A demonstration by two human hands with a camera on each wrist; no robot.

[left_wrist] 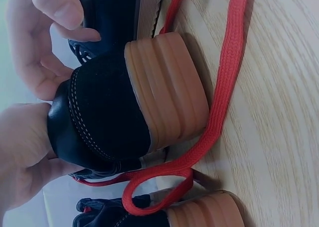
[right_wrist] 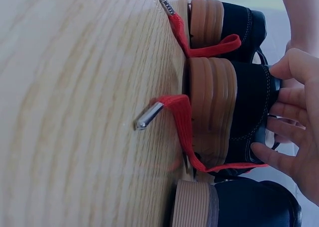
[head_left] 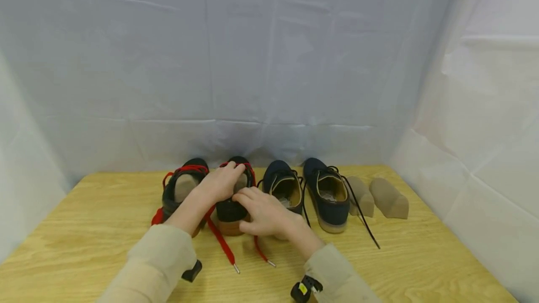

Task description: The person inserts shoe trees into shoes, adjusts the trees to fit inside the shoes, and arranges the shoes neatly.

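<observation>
Holding the heel of a dark shoe point(head_left: 232, 202) w/ both hands: left hand point(head_left: 219, 185) lies over the collar, fingers curled into the opening; grip narrow, wrapped on the heel rim. Right hand point(head_left: 263, 214) meets it from the other side, fingertips point(right_wrist: 286, 130) pressed on the back of the heel, thumb point(right_wrist: 271, 157) at the lower edge; grip half-closed around the heel counter.

Shoe stands on the desk point(head_left: 421, 256) directly under both grips, heel toward the person. Upper: black, matte, suede-like, w/ a smooth band at the collar and pale stitching. Sole: tan, ribbed, rounded at the heel. Red lace point(left_wrist: 227, 82): flat, woven, metal tip point(right_wrist: 147, 118), trailing on the desk below the grips.

Just left of the left grip: matching red-laced shoe point(head_left: 181, 191). Right of the right grip: two navy shoes w/ dark laces point(head_left: 326, 193); beyond those, two beige wedge-shaped inserts point(head_left: 389, 198). Desk: pale wood grain.
</observation>
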